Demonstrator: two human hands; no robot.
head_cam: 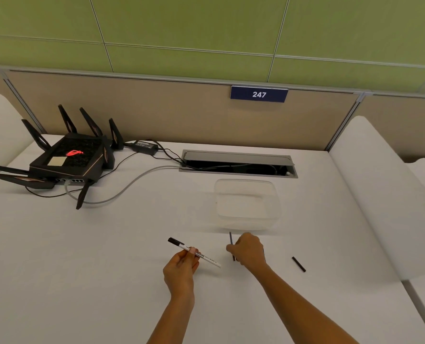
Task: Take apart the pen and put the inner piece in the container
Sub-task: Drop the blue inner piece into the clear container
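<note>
Even, bright overhead light fills the scene; shadows under the hands are faint. The white table [107, 244] nearly washes out. Wide-angle distortion bends the edges, and detail looks slightly soft.

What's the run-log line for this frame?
left hand: holds pen barrel | right hand: holds inner piece | container: empty | end piece: on table
</note>
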